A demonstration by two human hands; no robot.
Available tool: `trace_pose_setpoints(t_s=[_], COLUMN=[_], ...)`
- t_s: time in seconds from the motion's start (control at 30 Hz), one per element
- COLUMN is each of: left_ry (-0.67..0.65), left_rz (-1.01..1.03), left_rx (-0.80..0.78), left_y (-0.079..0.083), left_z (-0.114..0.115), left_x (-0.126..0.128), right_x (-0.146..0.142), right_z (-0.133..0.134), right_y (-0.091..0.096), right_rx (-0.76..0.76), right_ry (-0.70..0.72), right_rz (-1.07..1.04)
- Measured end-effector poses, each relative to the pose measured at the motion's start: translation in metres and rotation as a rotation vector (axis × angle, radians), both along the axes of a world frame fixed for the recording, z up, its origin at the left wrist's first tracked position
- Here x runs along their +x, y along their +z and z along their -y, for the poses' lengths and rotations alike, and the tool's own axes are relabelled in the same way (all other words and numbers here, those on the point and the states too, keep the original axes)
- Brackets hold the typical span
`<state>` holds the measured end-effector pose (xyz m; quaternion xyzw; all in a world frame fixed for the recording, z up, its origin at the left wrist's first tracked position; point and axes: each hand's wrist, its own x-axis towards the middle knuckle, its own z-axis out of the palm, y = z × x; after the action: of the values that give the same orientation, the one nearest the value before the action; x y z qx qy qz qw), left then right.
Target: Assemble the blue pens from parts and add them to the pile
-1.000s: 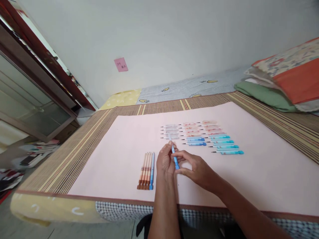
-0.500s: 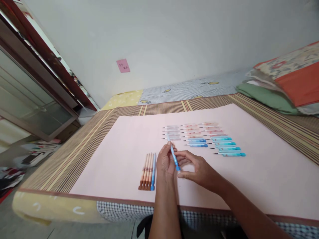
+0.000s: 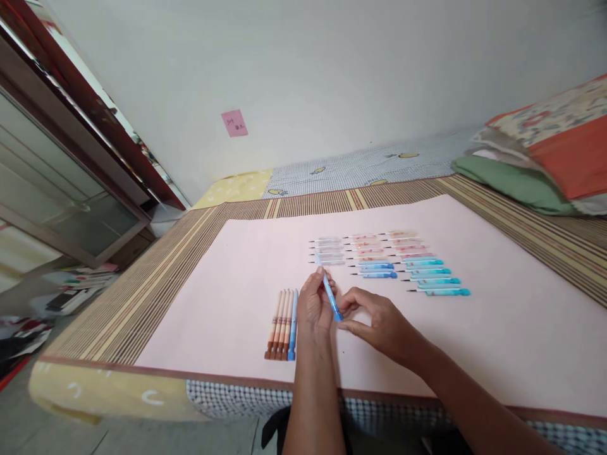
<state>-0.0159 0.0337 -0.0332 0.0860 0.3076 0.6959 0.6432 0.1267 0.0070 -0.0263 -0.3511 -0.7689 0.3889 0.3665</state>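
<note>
My left hand (image 3: 313, 306) is closed around a blue pen (image 3: 331, 294) with a clear cap, tilted up over a pink sheet (image 3: 227, 297). My right hand (image 3: 379, 322) pinches the pen's lower blue end with its fingertips. Just left of my left hand lies a tight row of capped pens (image 3: 283, 323), several orange-brown and one blue. Beyond my hands lie rows of uncapped pens and clear caps (image 3: 379, 259), pinkish ones farther away and blue ones (image 3: 434, 281) nearer, to the right.
The pink sheet covers a striped woven mat (image 3: 142, 284) on a bed. Folded bedding and a pillow (image 3: 540, 158) are stacked at the right. A pink note (image 3: 234, 122) is stuck on the wall. A glass-fronted cabinet (image 3: 61, 170) and scattered books (image 3: 71, 291) are at the left.
My right hand slid down from the pen's middle to its lower blue end. The left hand kept its hold; the pen stayed tilted.
</note>
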Motion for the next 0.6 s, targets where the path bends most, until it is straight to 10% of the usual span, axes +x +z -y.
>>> trace_pose_setpoints(t_s=[0.6], left_ry=[0.018], left_rz=[-0.443], left_rx=[-0.006], left_y=[0.007], left_z=[0.009], left_x=[-0.02], right_x=[-0.024], right_z=[0.019], right_y=[-0.007], right_rx=[0.385], right_ry=[-0.01], right_rz=[0.093])
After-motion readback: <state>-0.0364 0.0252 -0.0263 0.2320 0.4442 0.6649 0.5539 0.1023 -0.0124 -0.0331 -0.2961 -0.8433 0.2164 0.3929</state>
